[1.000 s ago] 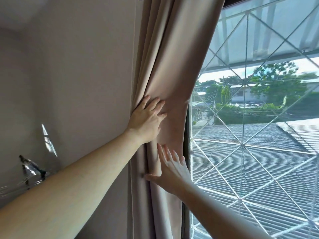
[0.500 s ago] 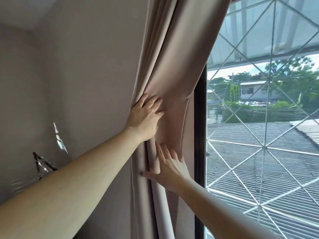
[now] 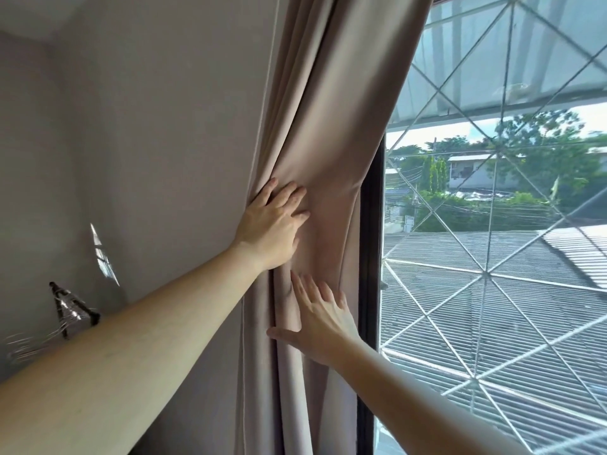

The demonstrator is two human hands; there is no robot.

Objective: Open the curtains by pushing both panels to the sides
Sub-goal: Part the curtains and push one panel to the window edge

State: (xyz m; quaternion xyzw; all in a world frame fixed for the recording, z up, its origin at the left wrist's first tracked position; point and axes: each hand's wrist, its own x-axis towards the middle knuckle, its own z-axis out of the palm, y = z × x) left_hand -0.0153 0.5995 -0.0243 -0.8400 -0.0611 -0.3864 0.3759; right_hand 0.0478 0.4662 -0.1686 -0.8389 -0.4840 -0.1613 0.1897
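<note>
One beige curtain panel (image 3: 328, 126) hangs bunched in folds against the grey wall (image 3: 147, 126), beside the dark window frame (image 3: 372, 257). Two hands press flat on it, fingers extended: the left hand (image 3: 272, 229) higher, the right hand (image 3: 323, 320) just below, thumb spread. Neither grips fabric.

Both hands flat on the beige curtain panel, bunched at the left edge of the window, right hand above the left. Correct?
Not quite. In the head view the left hand is the upper one; the right hand is below it. The rest holds: both lie flat with open fingers on the beige curtain panel, bunched at the left edge of the window.
</note>
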